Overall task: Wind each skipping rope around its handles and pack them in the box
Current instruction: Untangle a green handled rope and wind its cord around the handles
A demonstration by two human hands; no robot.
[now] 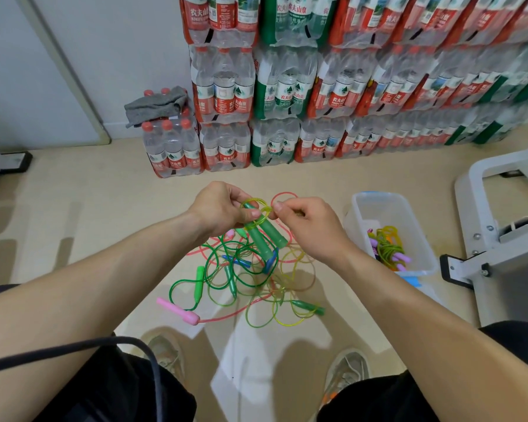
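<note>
My left hand (pixel 223 208) grips two green handles (pixel 267 236) held together above the floor. My right hand (pixel 305 226) pinches the yellow-green rope (pixel 264 213) that loops around the top of those handles. Below lies a tangled pile of skipping ropes (pixel 247 281) in green, yellow and pink, with a pink handle (pixel 179 310) and a green handle (pixel 199 280) at its left. A clear plastic box (pixel 415 239) stands to the right and holds several wound ropes (pixel 387 245).
Stacked packs of water bottles (pixel 287 86) line the wall behind. A grey cloth (pixel 154 106) lies on one pack. A white metal frame (pixel 500 214) stands at the right. My shoes (pixel 346 373) and a black cable (pixel 104 345) are near the bottom.
</note>
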